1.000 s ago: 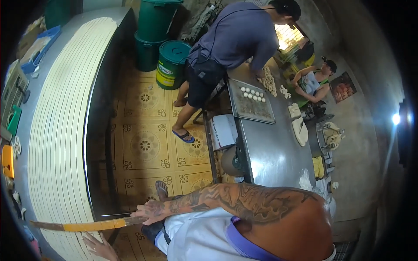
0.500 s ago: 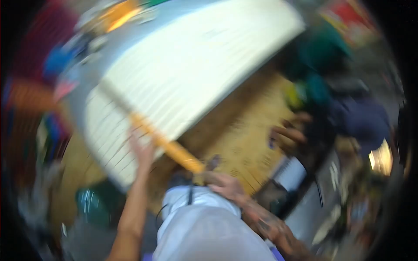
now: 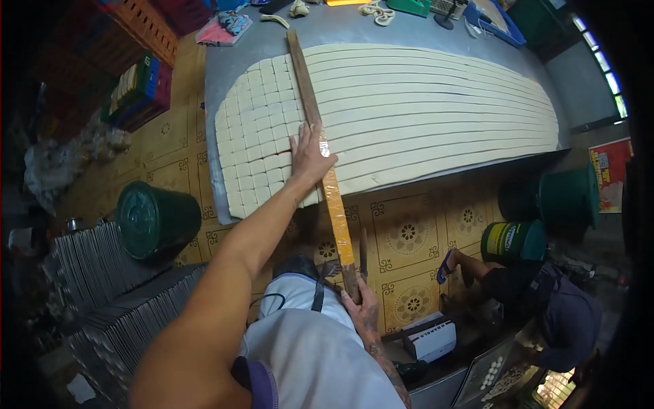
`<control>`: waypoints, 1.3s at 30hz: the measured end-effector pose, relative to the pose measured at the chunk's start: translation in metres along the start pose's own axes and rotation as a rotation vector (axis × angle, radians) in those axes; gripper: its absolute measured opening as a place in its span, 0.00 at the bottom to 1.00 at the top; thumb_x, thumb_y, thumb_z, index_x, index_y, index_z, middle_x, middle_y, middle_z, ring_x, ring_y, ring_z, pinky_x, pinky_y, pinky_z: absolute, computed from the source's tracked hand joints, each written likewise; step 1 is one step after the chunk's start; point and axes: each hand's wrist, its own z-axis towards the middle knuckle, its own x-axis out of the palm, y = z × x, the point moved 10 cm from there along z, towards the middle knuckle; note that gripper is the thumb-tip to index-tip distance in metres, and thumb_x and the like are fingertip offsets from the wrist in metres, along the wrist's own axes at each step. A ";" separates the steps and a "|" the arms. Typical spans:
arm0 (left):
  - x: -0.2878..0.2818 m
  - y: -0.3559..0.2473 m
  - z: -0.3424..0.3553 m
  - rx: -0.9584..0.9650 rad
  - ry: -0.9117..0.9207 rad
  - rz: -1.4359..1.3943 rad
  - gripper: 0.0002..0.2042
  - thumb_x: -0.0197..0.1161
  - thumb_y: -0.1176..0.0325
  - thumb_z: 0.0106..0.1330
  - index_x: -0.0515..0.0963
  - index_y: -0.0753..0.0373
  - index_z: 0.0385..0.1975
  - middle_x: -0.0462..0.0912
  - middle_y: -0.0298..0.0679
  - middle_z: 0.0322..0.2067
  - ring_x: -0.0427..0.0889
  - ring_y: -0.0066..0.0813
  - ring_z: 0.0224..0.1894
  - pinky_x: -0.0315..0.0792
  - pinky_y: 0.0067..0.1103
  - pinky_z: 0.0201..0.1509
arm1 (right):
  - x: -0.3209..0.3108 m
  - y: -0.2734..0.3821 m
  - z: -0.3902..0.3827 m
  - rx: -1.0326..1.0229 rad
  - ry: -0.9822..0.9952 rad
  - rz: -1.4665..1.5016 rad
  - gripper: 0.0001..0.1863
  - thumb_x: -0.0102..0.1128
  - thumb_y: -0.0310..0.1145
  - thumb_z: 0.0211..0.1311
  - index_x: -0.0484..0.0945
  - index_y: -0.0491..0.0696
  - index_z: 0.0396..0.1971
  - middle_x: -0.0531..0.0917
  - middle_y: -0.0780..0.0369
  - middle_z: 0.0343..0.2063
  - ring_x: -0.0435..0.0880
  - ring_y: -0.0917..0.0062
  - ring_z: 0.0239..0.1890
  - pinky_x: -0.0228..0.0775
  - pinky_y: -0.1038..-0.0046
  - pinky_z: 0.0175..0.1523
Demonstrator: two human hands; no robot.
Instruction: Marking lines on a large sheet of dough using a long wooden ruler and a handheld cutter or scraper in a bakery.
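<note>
A large flat sheet of pale dough (image 3: pixel 436 102) lies on a metal table (image 3: pixel 231 61), scored into long strips on the right and small squares on the left. A wooden bar (image 3: pixel 337 218), partly wrapped in orange tape, lies across it and sticks out past the near edge. My left hand (image 3: pixel 310 153) rests with fingers apart on the dough, its thumb side against the bar. My right hand (image 3: pixel 362 307) grips the bar's near end, low in the view. A narrow dark blade-like thing (image 3: pixel 363 249) rises beside that end; I cannot make out how it is held.
Tray stacks (image 3: pixel 129 307) and a green bin (image 3: pixel 153 218) stand lower left; stacked crates (image 3: pixel 143 27) upper left. More bins (image 3: pixel 565 198) stand right. A co-worker (image 3: pixel 565 313) is at another table with a tray (image 3: pixel 480 382). Small items (image 3: pixel 415 7) line the far edge.
The view has turned from the room toward the dough table. My left hand has moved from the dough's edge farther onto the sheet, against the bar. My right hand stays at the bar's end.
</note>
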 end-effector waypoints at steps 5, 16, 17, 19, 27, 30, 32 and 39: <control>0.004 0.009 -0.027 0.033 -0.003 0.035 0.53 0.71 0.54 0.57 0.49 0.62 0.82 0.52 0.61 0.79 0.46 0.53 0.84 0.35 0.46 0.86 | 0.003 0.001 -0.021 0.012 0.042 -0.076 0.35 0.75 0.40 0.63 0.75 0.50 0.69 0.82 0.49 0.37 0.83 0.51 0.41 0.78 0.56 0.47; -0.008 0.011 -0.022 0.052 -0.053 0.014 0.53 0.71 0.53 0.58 0.50 0.62 0.82 0.55 0.56 0.79 0.47 0.51 0.84 0.37 0.46 0.86 | 0.001 0.028 -0.016 -0.004 0.059 -0.042 0.39 0.73 0.40 0.65 0.69 0.55 0.75 0.82 0.49 0.37 0.83 0.50 0.41 0.77 0.56 0.46; -0.006 0.007 -0.017 0.047 -0.046 0.025 0.52 0.71 0.53 0.58 0.50 0.62 0.82 0.56 0.54 0.80 0.47 0.51 0.84 0.37 0.45 0.86 | -0.006 0.029 -0.006 -0.029 0.023 -0.054 0.39 0.73 0.40 0.65 0.69 0.55 0.75 0.82 0.49 0.37 0.83 0.50 0.41 0.77 0.56 0.46; -0.010 -0.002 -0.020 0.092 -0.097 0.018 0.50 0.71 0.55 0.58 0.53 0.62 0.81 0.59 0.52 0.78 0.50 0.52 0.83 0.41 0.47 0.85 | -0.007 0.024 -0.015 0.008 0.069 -0.099 0.38 0.72 0.41 0.66 0.70 0.56 0.75 0.83 0.48 0.39 0.83 0.50 0.40 0.78 0.57 0.48; 0.007 0.038 -0.042 0.107 -0.083 -0.257 0.44 0.73 0.78 0.53 0.62 0.74 0.73 0.66 0.61 0.72 0.62 0.58 0.76 0.55 0.38 0.83 | -0.028 0.026 -0.029 -0.179 -0.257 -0.177 0.36 0.63 0.52 0.71 0.66 0.62 0.77 0.82 0.53 0.40 0.85 0.54 0.41 0.79 0.58 0.47; -0.035 -0.047 -0.073 0.158 -0.037 0.221 0.26 0.59 0.63 0.73 0.69 0.66 0.69 0.72 0.58 0.68 0.76 0.56 0.64 0.72 0.51 0.63 | -0.041 0.038 -0.040 -0.098 -0.181 -0.237 0.35 0.60 0.57 0.71 0.66 0.70 0.76 0.84 0.57 0.39 0.87 0.59 0.41 0.79 0.56 0.39; -0.027 -0.069 -0.053 0.153 0.065 0.111 0.27 0.58 0.66 0.71 0.67 0.69 0.68 0.71 0.60 0.67 0.74 0.59 0.64 0.71 0.51 0.65 | -0.029 0.033 -0.055 -0.043 -0.057 -0.256 0.33 0.59 0.60 0.71 0.66 0.75 0.75 0.85 0.60 0.39 0.88 0.62 0.40 0.79 0.55 0.33; 0.024 -0.055 -0.062 -0.341 0.293 -0.613 0.30 0.58 0.68 0.68 0.63 0.77 0.67 0.70 0.66 0.66 0.72 0.69 0.63 0.65 0.51 0.70 | 0.011 0.001 -0.038 0.074 0.113 -0.068 0.37 0.63 0.51 0.70 0.66 0.61 0.77 0.80 0.54 0.60 0.84 0.57 0.46 0.75 0.61 0.58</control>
